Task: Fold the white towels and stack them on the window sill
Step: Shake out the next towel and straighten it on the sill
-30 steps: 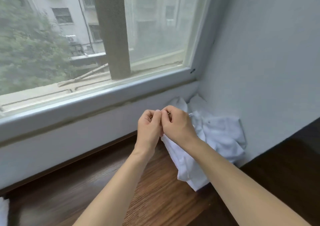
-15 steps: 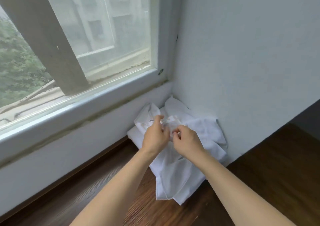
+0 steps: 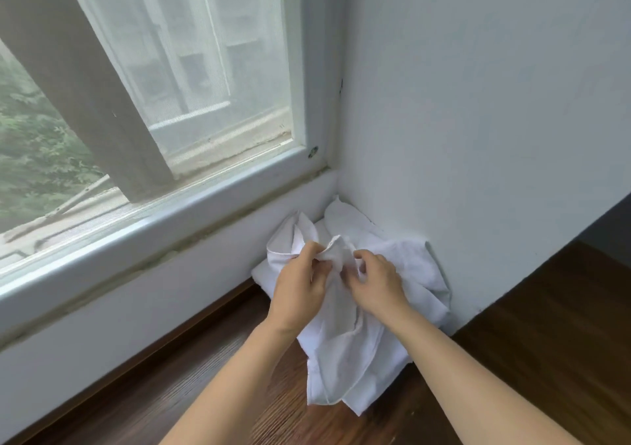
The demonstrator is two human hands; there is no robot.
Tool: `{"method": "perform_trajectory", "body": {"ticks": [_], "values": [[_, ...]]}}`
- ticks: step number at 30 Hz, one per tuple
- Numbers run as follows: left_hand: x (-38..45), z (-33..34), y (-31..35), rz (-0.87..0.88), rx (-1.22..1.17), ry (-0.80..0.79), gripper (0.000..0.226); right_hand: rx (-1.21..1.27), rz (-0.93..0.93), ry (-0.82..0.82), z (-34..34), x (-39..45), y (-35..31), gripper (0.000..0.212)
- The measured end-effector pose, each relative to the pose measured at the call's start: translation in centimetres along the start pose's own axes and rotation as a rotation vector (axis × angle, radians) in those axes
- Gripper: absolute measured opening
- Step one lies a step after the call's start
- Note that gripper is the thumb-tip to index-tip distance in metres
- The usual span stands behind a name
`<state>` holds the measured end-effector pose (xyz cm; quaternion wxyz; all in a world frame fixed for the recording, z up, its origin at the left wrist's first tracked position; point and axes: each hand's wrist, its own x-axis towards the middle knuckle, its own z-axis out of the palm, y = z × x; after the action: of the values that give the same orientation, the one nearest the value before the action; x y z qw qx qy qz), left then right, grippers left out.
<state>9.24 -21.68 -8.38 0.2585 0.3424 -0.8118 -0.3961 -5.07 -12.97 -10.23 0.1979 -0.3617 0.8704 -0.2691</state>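
A heap of crumpled white towels (image 3: 406, 273) lies in the corner where the window wall meets the side wall, on the dark wooden sill (image 3: 191, 386). One loose towel (image 3: 345, 359) spills forward off the heap toward me. My left hand (image 3: 300, 284) pinches a raised fold of this towel between thumb and fingers. My right hand (image 3: 379, 280) is beside it with curled fingers on the same bunched fold. The two hands are a little apart over the heap.
The window frame (image 3: 164, 219) runs along the left behind the sill. A white side wall (image 3: 478, 120) closes the right. Dark wood surface (image 3: 546, 325) continues beyond the wall's edge at the right.
The view swung right and closer to the corner. My hands went from being pressed together in front of the heap to working apart on a fold of the top towel.
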Motion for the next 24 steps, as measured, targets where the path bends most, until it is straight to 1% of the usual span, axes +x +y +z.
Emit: {"method": "perform_trajectory", "body": {"ticks": [2, 5, 7, 11, 14, 16, 21, 22, 24], "values": [[-1.3, -2.1, 1.2, 0.025, -0.081, 0.071, 0.011, 0.131, -0.078, 0.033, -0.4, 0.2, -1.5, 0.031], [-2.6, -5.7, 3.0, 0.018, -0.261, 0.177, 0.005, 0.311, -0.223, 0.037, -2.0, -1.2, -4.9, 0.031], [-3.4, -8.5, 4.2, 0.027, -0.381, 0.221, 0.006, 0.419, -0.322, 0.029, -3.5, -2.8, -7.7, 0.031], [-5.5, -14.2, 6.5, 0.07, -0.506, 0.282, 0.005, 0.516, -0.484, 0.045, -6.1, -6.3, -13.7, 0.027], [-7.8, -18.6, 8.5, 0.15, -0.521, 0.342, 0.011, 0.563, -0.602, 0.043, -7.2, -9.3, -18.5, 0.025], [-9.6, -21.4, 9.6, 0.171, -0.519, 0.375, 0.013, 0.598, -0.675, 0.038, -7.5, -11.3, -21.2, 0.024], [-14.4, -27.9, 9.4, 0.099, -0.401, 0.479, 0.03, 0.581, -0.824, -0.024, -5.6, -15.4, -26.6, 0.034], [-15.5, -28.9, 8.9, 0.078, -0.392, 0.484, 0.03, 0.57, -0.846, -0.048, -4.7, -16.2, -27.4, 0.035], [-17.5, -30.4, 7.5, 0.037, -0.395, 0.49, 0.023, 0.559, -0.868, -0.108, -2.5, -17.6, -28.5, 0.033]]}}
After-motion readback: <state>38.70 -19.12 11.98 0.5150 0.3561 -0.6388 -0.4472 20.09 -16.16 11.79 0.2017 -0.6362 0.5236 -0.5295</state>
